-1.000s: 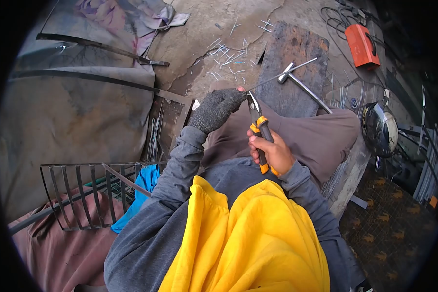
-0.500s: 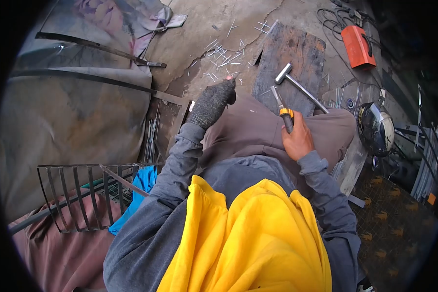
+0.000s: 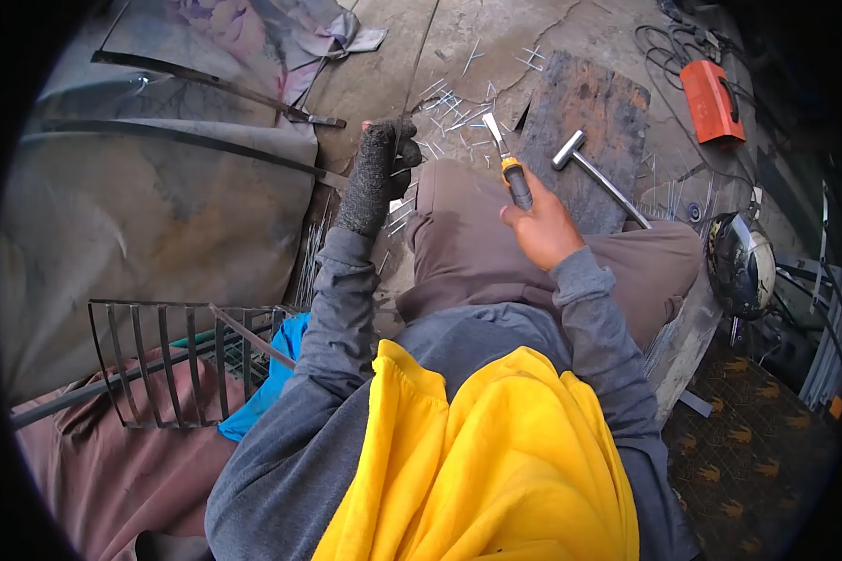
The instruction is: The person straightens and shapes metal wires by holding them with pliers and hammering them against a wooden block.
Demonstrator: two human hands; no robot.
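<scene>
So the wooden board (image 3: 589,93) on the floor (image 3: 510,23) is my reference here. The right hand (image 3: 544,229) is just on the near side of it, bare, with its fingers wrapped around the grips of a pair of pliers (image 3: 518,182), yellow and dark grey. The pliers are near the board's left edge, tip pointing away from the wearer.

The left hand (image 3: 374,173) is in a dark glove, well off to the left of the board, fingers curled in. Looks like they've got hold of a thin rod (image 3: 422,51) running up and away, pretty hard to make out against the ground tbh.

A bunch of short rod pieces (image 3: 454,110) is scattered left of the board. A metal hammer (image 3: 613,192) lies on the board, its handle slanting toward the near right. Over to the right of the board there's an orange box (image 3: 711,103), plus a helmet (image 3: 741,265) closer to the wearer.
</scene>
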